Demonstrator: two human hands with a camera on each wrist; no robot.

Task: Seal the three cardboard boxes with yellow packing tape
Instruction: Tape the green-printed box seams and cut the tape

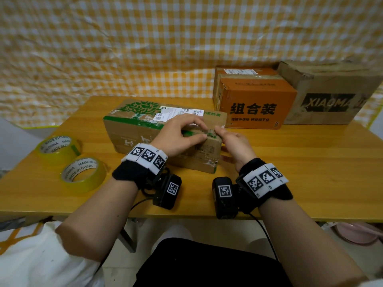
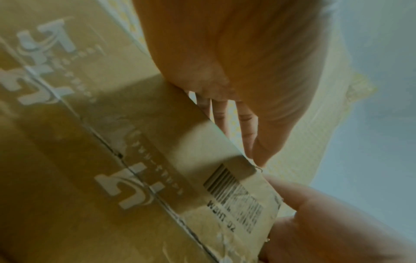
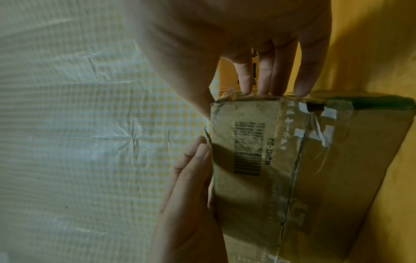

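Overhead, a yellow-and-white checked cloth [image 1: 145, 38] hangs as a backdrop behind a wooden counter [image 1: 290, 162]. At the far right of the counter stands the largest carton, a plain brown box printed XIAOMA [image 1: 329, 94], and just beside it on its left, touching or nearly so, sits an orange box with black Chinese lettering [image 1: 255, 100]. Nearer the person, toward the middle of the counter, lies a long low cardboard box with a green tree print [image 1: 132, 125] and white shipping labels on its top; clear glossy tape shows across its near side and end. Two rolls of yellowish packing tape [image 1: 59, 147] lie flat on the counter to the left of this box, well apart from it, the nearer roll [image 1: 84, 174] close to the first. Both hands work at the right end of the green-printed box. The left hand [image 1: 178, 137] rests over the top edge there, fingers [image 2: 247, 128] extended down onto the box top and thumb pressed along the near face, so it is spread and pressing rather than clenched. The right hand [image 1: 234, 148] sits at the end of the box, its fingers lightly curled with the tips meeting the corner; the head view suggests a pinch on a tape edge, but I cannot tell for certain. Each wrist carries a black band with square coded markers [image 1: 145, 156].
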